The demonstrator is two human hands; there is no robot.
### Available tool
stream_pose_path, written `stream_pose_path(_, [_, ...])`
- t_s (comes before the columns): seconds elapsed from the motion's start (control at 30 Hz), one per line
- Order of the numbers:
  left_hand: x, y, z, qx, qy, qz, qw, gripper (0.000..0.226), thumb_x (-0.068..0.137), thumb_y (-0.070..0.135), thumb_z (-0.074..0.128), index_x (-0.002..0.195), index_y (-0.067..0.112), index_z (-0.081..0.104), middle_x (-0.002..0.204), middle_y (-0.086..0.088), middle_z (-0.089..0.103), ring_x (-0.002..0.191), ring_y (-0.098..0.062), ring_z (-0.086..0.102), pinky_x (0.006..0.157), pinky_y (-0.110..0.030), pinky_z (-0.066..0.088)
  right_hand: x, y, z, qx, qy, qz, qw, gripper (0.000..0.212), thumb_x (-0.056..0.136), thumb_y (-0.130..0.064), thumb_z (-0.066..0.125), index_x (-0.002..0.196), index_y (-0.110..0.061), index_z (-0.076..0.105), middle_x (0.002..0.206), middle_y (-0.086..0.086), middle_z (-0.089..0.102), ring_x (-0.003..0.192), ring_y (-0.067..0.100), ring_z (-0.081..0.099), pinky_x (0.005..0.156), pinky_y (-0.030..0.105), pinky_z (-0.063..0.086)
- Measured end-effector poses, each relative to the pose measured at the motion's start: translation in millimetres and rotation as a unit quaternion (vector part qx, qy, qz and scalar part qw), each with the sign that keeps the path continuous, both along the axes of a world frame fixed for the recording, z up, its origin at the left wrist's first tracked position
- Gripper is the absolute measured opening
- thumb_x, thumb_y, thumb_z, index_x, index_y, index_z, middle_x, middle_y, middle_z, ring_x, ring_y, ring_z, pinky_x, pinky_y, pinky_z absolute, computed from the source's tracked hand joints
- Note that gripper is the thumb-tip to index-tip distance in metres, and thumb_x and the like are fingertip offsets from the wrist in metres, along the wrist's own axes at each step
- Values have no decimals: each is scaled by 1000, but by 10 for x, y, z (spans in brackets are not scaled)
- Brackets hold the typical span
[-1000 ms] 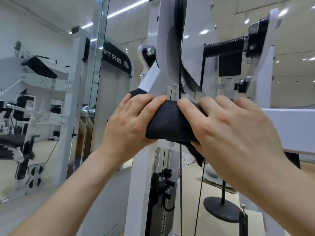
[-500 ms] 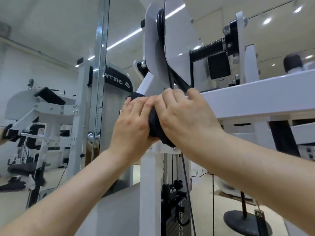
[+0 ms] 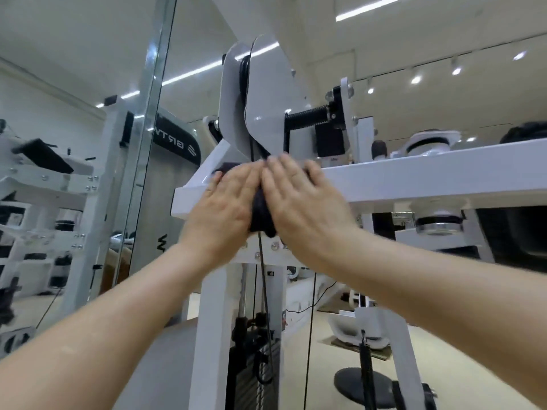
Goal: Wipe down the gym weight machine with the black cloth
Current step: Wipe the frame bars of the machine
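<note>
Head view: black cloth lies pressed beneath left hand and right hand.

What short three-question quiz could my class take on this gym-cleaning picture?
1. True or false: both hands press the crumpled black cloth against the white metal crossbeam of the weight machine.
2. Which hand lies nearer the tall mirror panel? A) left hand B) right hand
3. Fill in: a thin black ____ hangs straight down below the cloth.

Key: 1 true; 2 A; 3 cable.
</note>
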State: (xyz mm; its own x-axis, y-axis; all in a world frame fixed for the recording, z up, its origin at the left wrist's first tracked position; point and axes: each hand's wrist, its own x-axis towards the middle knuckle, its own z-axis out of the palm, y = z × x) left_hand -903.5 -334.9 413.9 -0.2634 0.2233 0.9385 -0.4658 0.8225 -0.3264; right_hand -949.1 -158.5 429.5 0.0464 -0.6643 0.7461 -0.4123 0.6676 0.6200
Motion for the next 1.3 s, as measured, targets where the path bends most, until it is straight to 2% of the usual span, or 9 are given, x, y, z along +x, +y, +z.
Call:
stream_pose_path(0.13, [168,-112,-22,85,-8,28,996,94,78,30,75,151,8,21,150,-10,36,139,-26,33,117,-48,21,-106,-6,-18,27,35,43,998,63,96,-29,20,154,-10,4,162,16,5,149,32,7,116,57,3])
stream_pose_path(0.3, [-359,811,-27,-32,32,-58,997,80,80,18,70,146,-3,30,144,-22,43,135,-37,40,113,-51,30,-449,911,-207,-53,99,14,994,60,88,-10,18,135,10,48,141,29,45,130,43,46,110,61,28])
stream_pose_path(0.43, [-363,767,-3,-72,49,-73,994,69,89,17,52,150,3,24,150,-14,38,139,-29,37,114,-45,28,-321,630,-210,-104,79,-32,991,62,90,-13,13,142,15,30,147,39,28,139,51,26,116,58,18])
stream_pose_path(0.53, [-92,196,-39,30,37,-39,998,86,79,18,71,150,5,25,148,-15,39,136,-31,37,113,-51,29,-161,78,-112,-62,40,-25,997,61,97,-23,13,150,5,3,158,29,3,147,42,-2,116,63,3])
stream_pose_path(0.7, [-10,309,-31,88,-33,5,996,99,70,10,79,149,-1,21,145,-22,37,135,-38,34,114,-56,25,-390,244,-139,-70,75,81,991,53,94,-14,23,137,3,49,142,24,48,135,37,43,111,58,31])
stream_pose_path(0.9, [-396,1349,-7,-14,-47,-64,997,90,77,-2,56,151,2,4,158,-21,17,147,-34,14,118,-45,8,-709,1424,-238,-40,144,62,987,52,92,-5,23,133,4,52,141,23,48,133,36,46,110,60,31])
stream_pose_path(1.07, [-241,1876,-105,-75,-5,-174,982,56,78,10,49,134,9,54,130,-15,50,120,-31,43,97,-43,42,-764,2027,-309,-43,110,104,988,48,83,-8,33,114,-7,69,133,10,60,124,30,51,101,47,37])
stream_pose_path(1.17, [-62,2042,-196,62,-100,-368,922,45,72,4,64,113,23,60,99,-3,64,86,-19,59,73,-26,51,-616,2115,-327,-50,-59,210,975,31,70,-17,36,76,-17,66,97,0,68,89,24,56,73,42,47])
stream_pose_path(1.3, [77,1936,-201,413,-217,-593,656,36,71,-4,73,96,11,52,80,-8,69,73,-21,67,62,-27,55,-553,2193,-340,-109,-362,408,831,16,69,-19,44,80,-27,52,65,0,56,55,10,47,49,23,38])
